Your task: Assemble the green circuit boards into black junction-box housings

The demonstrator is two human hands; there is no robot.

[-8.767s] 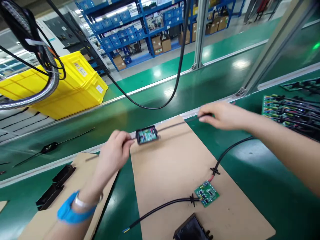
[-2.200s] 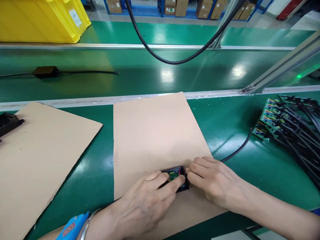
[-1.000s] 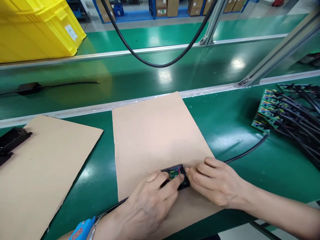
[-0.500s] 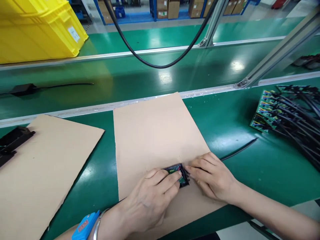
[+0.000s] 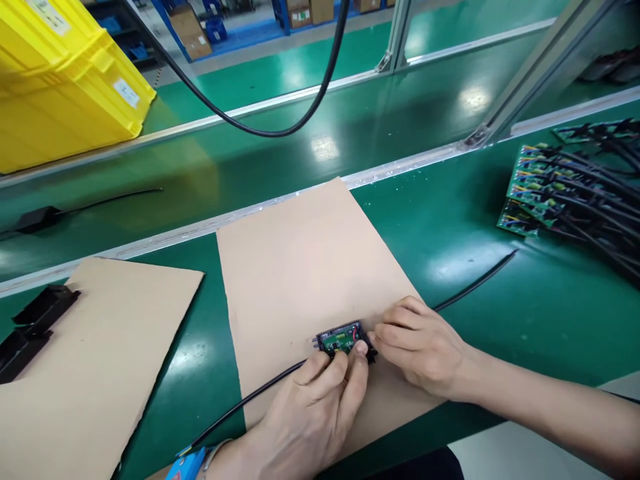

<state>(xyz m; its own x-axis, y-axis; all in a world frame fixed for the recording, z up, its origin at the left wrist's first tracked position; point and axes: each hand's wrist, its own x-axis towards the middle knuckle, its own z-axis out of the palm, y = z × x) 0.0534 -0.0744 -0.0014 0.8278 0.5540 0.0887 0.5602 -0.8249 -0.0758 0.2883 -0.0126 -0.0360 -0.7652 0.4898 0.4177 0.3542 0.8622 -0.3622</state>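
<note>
A small black plastic case (image 5: 323, 333) with a green circuit board (image 5: 345, 339) inside lies on the middle cardboard sheet. My left hand (image 5: 320, 393) grips its near side, fingers bent and the fingertips on the board's near edge. At the case's right end, the fingers of my right hand (image 5: 425, 350) are pinched together, where a black cable (image 5: 475, 285) runs out from behind the hand to the right. The stretch of cable under the fingers is hidden. Another black cable (image 5: 250, 398) leads from the left side of the case, past my left hand, towards my wristband.
Black plastic housings (image 5: 43, 310) sit on the left cardboard sheet (image 5: 125, 333). Green boards with bundled black cables (image 5: 540, 190) are piled at the right. A yellow crate (image 5: 85, 107) stands back left. A thick black cable (image 5: 270, 132) hangs in a loop above the bench.
My left hand has drawn its fingers back from over the board to its near edge, uncovering more of it. The left cable now shows. The camera view has tilted and shifted.
</note>
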